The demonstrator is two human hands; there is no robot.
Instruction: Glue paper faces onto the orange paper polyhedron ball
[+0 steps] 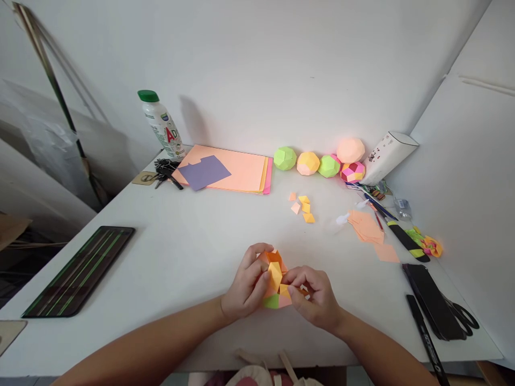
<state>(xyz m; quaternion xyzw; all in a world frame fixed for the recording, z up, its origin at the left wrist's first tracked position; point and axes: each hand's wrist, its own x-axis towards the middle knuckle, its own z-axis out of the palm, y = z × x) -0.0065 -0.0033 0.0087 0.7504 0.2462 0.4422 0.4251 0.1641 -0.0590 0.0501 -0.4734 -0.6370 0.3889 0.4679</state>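
Note:
A partly assembled paper shape (275, 279) in orange, yellow, pink and green is held low over the table's front middle. My left hand (248, 284) grips its left side, fingers curled and thumb against a yellow face. On its right side my right hand (315, 296) pinches a yellow-orange part of it between thumb and fingers. An opening shows at the shape's top. Beyond the hands lie several small folded yellow pieces (306, 207) and two small peach pieces (295, 207).
Finished paper balls (308, 163) line the wall. Peach sheets (237, 169), a purple sheet (206, 172) and a bottle (163, 126) stand or lie back left. At right are peach squares (365, 225), a cutter (406, 241), a black case (434, 301) and scissors (462, 316).

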